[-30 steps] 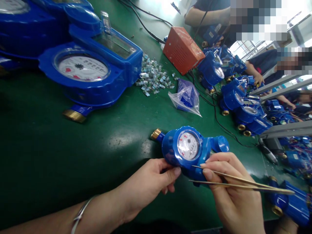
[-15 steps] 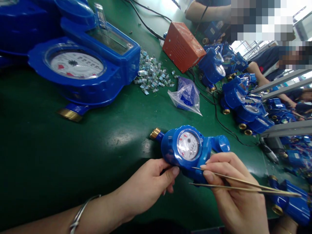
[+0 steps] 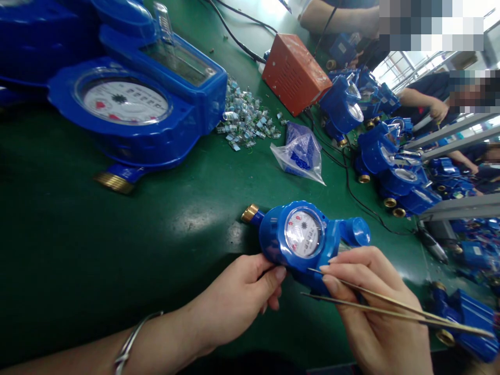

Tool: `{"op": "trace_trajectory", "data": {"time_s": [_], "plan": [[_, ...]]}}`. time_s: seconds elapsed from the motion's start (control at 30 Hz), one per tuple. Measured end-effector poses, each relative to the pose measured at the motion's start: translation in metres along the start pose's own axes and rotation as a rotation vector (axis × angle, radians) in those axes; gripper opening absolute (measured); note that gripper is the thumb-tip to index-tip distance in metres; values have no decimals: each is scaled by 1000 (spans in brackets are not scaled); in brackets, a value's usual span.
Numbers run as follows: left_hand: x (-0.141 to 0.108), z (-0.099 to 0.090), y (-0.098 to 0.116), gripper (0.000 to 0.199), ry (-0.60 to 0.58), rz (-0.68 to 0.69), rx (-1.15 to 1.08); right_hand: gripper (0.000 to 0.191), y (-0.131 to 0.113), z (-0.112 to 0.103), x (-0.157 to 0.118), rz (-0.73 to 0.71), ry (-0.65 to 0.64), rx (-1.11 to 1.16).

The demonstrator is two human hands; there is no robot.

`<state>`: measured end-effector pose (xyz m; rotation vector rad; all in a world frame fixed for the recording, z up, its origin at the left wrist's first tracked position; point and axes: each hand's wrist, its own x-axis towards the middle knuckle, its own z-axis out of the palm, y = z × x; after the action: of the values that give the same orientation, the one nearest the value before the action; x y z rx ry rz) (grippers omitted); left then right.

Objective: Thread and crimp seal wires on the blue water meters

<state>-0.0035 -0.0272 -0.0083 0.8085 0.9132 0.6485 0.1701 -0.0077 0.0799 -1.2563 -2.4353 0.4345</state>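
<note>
A blue water meter [image 3: 273, 237] with a round white dial and a brass threaded end lies on the green table in front of me. My left hand [image 3: 242, 297] grips its near side, thumb on top and fingers curled beneath. In my right hand [image 3: 378, 302] is a pair of tweezers [image 3: 394, 307], tips spread apart with nothing visible between them. The upper tip lies over the near edge of the meter's body, though contact cannot be made out. My right fingers cover part of the meter's right side, below its raised blue lid [image 3: 357, 230].
A larger-looking blue meter [image 3: 183, 125] stands at upper left. Behind are a pile of small clear parts [image 3: 246, 122], a plastic bag of blue pieces [image 3: 300, 156] and an orange box [image 3: 295, 73] with cables. More meters [image 3: 375, 151] and co-workers' arms [image 3: 339, 18] are at right.
The tweezers' rear end has swung slightly down and right in my right hand. My left hand keeps its hold on the meter. A co-worker's hand at upper right has come into view.
</note>
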Motion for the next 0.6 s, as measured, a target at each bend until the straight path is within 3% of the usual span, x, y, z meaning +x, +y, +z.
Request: {"op": "trace_trajectory", "data": {"time_s": [0.4,0.6], "plan": [[0,0,-4,31,-13,36,-56,11,6,-5,13,-143,-126,9],[1,1,-6,30,0,32,-45,11,3,-1,17,-123,-99,58]]}}
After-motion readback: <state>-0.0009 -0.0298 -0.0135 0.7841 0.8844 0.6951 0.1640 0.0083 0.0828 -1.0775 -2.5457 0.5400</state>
